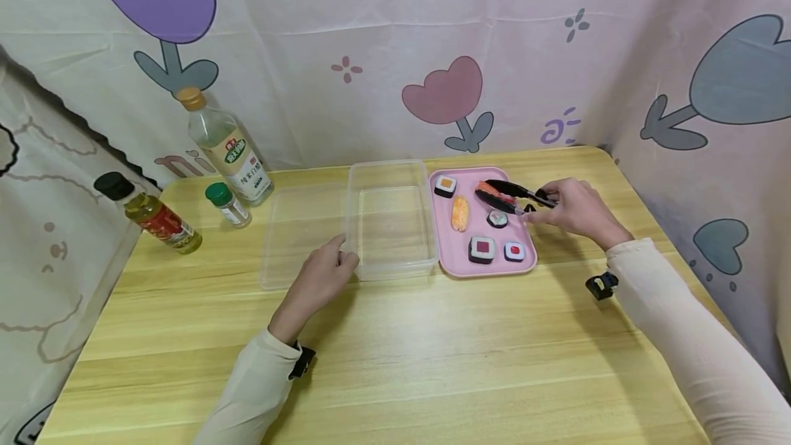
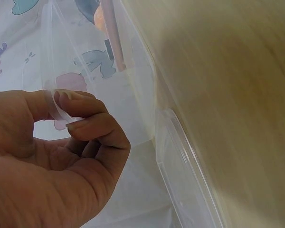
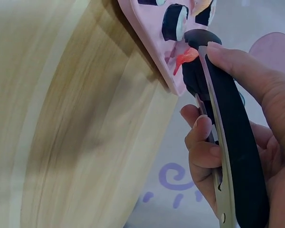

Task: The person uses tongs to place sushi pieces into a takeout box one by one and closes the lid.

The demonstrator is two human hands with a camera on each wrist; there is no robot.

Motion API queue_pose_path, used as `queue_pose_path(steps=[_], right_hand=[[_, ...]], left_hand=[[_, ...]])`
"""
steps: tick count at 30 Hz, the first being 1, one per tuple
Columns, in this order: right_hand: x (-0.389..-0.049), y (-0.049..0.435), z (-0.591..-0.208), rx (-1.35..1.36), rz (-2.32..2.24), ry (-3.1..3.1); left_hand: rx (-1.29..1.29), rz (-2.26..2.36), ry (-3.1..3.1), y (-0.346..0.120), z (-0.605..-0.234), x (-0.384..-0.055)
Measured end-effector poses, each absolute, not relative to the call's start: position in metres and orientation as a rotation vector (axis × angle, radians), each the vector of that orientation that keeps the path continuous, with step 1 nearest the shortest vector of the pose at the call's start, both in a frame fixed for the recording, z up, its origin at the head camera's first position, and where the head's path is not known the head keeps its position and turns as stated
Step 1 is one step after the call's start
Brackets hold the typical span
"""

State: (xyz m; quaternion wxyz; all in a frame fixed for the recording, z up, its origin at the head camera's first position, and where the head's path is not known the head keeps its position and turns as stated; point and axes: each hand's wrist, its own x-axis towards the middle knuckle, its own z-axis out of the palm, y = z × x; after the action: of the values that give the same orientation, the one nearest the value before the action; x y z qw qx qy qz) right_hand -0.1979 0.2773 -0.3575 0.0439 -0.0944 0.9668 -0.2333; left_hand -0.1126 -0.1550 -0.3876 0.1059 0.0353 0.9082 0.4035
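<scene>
My left hand (image 1: 318, 275) pinches the near left rim of a clear plastic container (image 1: 395, 270) between thumb and curled fingers; the left wrist view shows this rim (image 2: 51, 97) between them. Black-handled tongs (image 1: 518, 190) are held in my right hand (image 1: 579, 210), thumb on one arm and fingers on the other. The tongs' tips stand around a red-topped piece of sushi (image 1: 487, 188) over the pink tray (image 1: 450, 247); in the right wrist view its orange-red tail (image 3: 184, 58) sticks out beside them. Whether it touches the tray cannot be told.
Several other sushi pieces, among them an orange one (image 1: 460, 213) and a large roll (image 1: 481, 250), lie on the tray. A clear lid (image 1: 296, 225) lies left of the container. Further left stand a tall bottle (image 1: 231, 150), a green-capped jar (image 1: 227, 204) and a black-capped bottle (image 1: 151, 215).
</scene>
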Motion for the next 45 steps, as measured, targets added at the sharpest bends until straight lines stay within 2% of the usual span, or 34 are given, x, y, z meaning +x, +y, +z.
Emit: queue_pose_path(steps=[20,33,45], right_hand=[[-0.196,0.267,-0.337,-0.301,-0.753,3.004],[-0.200,0.247,-0.302,-0.454,-0.735,3.110],[-0.206,0.209,-0.267,-0.452,-0.756,3.004]], left_hand=[[0.115,1.186,2.688,-0.156,-0.389,-0.112],[0.144,1.211,2.670,-0.158,-0.390,-0.113],[0.138,1.212,2.672,-0.156,-0.390,-0.114]])
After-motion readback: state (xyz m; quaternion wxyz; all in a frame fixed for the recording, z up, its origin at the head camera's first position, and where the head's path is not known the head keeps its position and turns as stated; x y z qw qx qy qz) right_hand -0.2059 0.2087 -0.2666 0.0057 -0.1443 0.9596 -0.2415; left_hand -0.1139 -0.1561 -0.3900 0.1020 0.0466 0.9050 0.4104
